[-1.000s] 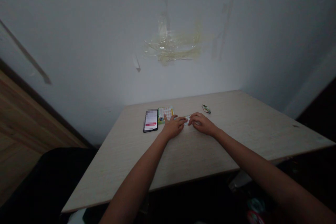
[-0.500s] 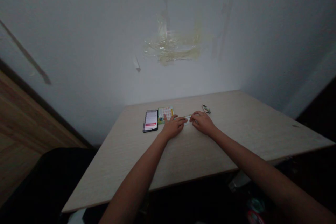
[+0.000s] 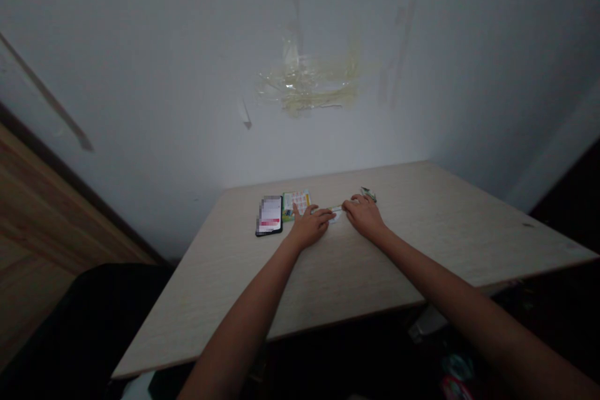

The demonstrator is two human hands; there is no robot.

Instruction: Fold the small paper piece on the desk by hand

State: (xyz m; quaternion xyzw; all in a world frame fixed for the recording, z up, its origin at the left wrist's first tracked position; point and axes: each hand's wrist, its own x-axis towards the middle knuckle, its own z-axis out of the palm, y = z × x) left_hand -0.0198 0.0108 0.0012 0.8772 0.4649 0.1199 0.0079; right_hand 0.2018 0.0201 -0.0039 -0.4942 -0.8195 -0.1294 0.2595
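My left hand lies palm down on the table with its fingers spread. Its thumb reaches onto a printed, colourful sheet, and its other fingertips rest on a small whitish piece, perhaps paper. Beyond those fingertips runs a thin, light strip with a yellowish edge; part of it is hidden. At the strip's right end is my right hand, its fingers bent and a little apart, with fingertips down on the table. Just past them sits a small dark-and-white crumpled piece, partly covered by the fingers.
A phone with its screen lit lies left of the printed sheet. The pale wooden table meets a wall with peeling clear tape. A dark object stands to the left of the table.
My right hand has shifted slightly right and away from my left, its fingers extending toward the crumpled piece. More of the whitish piece shows between the hands. My left hand stays put.
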